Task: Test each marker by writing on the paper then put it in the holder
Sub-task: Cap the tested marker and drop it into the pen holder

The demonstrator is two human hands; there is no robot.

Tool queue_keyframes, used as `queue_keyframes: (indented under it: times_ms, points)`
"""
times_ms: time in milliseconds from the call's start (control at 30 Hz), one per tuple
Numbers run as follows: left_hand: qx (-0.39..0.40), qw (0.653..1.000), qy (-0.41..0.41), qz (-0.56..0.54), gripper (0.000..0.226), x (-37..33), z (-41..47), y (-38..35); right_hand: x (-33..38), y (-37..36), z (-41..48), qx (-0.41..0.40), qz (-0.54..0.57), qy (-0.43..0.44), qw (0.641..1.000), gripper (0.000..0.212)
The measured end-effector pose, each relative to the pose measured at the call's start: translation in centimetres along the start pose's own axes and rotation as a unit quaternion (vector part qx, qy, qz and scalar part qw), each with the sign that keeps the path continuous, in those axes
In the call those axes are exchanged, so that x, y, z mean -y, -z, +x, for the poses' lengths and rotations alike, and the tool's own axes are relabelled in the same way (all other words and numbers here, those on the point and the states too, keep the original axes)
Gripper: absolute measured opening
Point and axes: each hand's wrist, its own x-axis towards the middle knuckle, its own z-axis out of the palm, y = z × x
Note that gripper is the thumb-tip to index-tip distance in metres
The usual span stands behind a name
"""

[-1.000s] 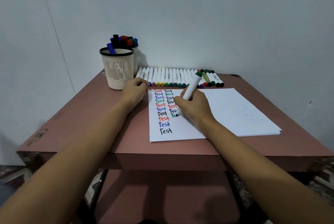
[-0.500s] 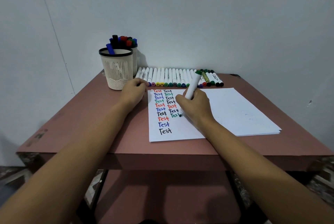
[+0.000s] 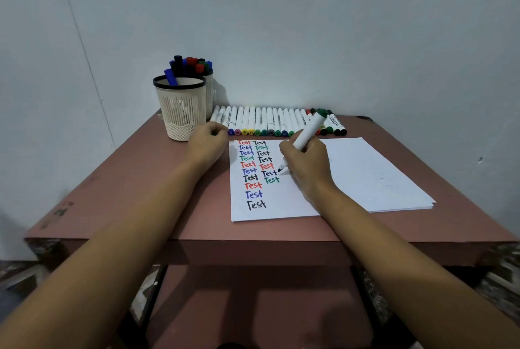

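While right hand (image 3: pixel 305 161) grips marker (image 3: pixel 308 132), left hand (image 3: pixel 206 142) curled, contents hidden.

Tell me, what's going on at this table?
A person is testing colours on paper. The right hand grips a green marker, its tip close by the second column of "Test" words. The left hand rests loosely curled on the table beside the sheet. More markers lie in a row along the back, and two holders at the left already have some in them.
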Motion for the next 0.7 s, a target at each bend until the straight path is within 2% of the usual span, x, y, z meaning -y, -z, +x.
queue_keyframes:
  times_ms: [200,300,500,700]
  points:
    - [-0.007,0.999,-0.04,-0.025,0.03,-1.3,-0.6,0.1,0.5,0.5,0.8,0.007,0.134,-0.025,0.991,0.025]
    - [0.032,0.996,-0.055,-0.069,0.038,-1.9,-1.1,-0.1,0.6,0.4,1.0,0.015,0.172,-0.044,0.984,0.02]
    - [0.138,0.983,-0.112,-0.044,0.056,-1.5,-1.6,-0.6,0.9,0.4,1.1,0.023,0.237,-0.053,0.97,0.02]
    - [0.185,0.97,-0.134,-0.082,0.056,-2.5,-2.4,-0.6,0.8,0.2,1.1,0.025,0.232,-0.045,0.971,0.016]
